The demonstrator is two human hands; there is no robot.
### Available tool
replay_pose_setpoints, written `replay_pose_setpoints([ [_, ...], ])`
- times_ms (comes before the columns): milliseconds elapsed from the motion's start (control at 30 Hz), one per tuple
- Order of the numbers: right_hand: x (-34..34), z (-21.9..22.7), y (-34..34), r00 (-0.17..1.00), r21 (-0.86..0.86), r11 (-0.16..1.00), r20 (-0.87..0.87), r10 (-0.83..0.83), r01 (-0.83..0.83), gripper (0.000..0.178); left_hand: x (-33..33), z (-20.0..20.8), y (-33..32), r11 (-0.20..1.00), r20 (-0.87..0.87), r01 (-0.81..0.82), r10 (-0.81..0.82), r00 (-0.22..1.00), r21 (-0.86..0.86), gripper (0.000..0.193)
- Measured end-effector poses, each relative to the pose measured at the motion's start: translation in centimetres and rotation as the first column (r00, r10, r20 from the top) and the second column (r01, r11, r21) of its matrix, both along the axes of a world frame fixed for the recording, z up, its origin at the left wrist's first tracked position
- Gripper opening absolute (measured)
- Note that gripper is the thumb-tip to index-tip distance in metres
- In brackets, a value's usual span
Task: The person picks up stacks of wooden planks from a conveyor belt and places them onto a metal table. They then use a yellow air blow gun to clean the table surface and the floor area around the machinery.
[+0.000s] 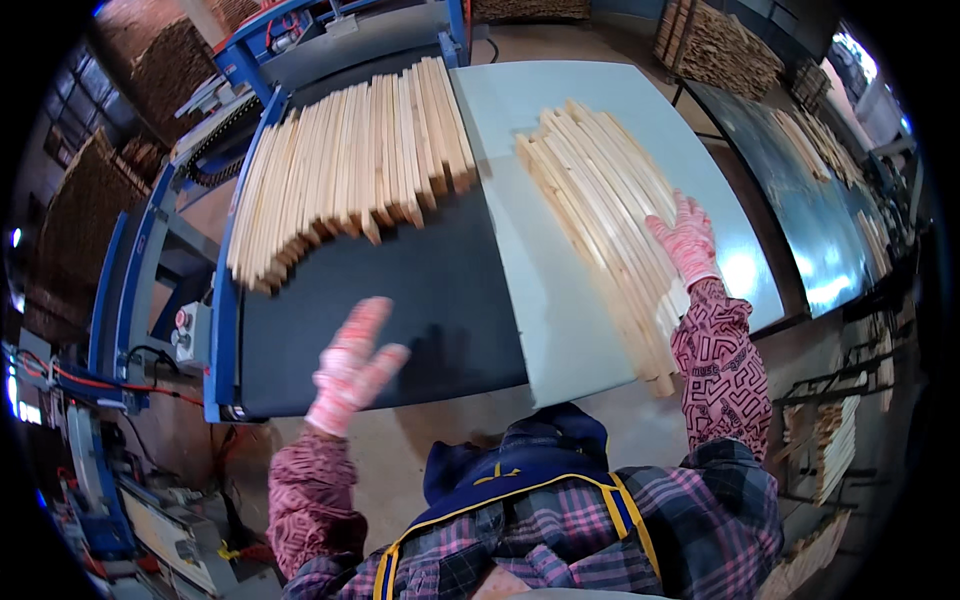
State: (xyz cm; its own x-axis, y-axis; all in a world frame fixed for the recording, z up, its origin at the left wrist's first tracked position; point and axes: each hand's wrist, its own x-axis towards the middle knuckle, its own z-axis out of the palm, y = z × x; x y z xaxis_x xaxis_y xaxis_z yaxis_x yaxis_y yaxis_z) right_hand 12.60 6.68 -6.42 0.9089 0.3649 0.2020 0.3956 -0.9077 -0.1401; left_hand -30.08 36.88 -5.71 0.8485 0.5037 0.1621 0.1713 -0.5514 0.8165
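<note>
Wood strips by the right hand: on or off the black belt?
Off: the wood strips lie on the pale tabletop, beside the black belt; right hand at their edge.

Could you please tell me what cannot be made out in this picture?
Head view: right hand's palm, hidden by the back of the hand.
Head view: left hand's finger details, softened by blur.
Head view: undersides of the strips on the pale tabletop, hidden by the strips themselves.
Head view: control box markings, too small.
</note>
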Motion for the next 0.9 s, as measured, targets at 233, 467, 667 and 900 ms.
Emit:
replay_pose_setpoints([
  [233, 7.1, -8.9, -6.3, 0.941, 0.264, 0.964, -0.331, 0.076, 0.015, 0.083, 6.6, -10.0, -12.2, 0.938, -0.070, 0.345, -0.347, 0.935, -0.043, 0.074],
  [467, 4.8, -8.8, -3.0, 0.856, 0.152, 0.986, -0.499, 0.137, -0.068, 0.086, 11.0, -9.8, -18.7, 0.976, -0.378, 0.204, -0.219, 0.900, -0.081, 0.091],
  [667, 3.8, -7.1, -1.7, 0.764, 0.077, 0.996, -0.641, 0.080, -0.039, 0.094, 11.4, -11.6, -21.3, 0.992, -0.184, 0.047, -0.068, 0.981, -0.116, 0.099],
  [900, 0.6, -11.4, -3.3, 0.799, 0.074, 0.990, -0.585, 0.138, -0.116, 0.109, 10.3, -11.2, -17.1, 0.904, -0.098, -0.145, 0.115, 0.988, -0.402, 0.083],
])
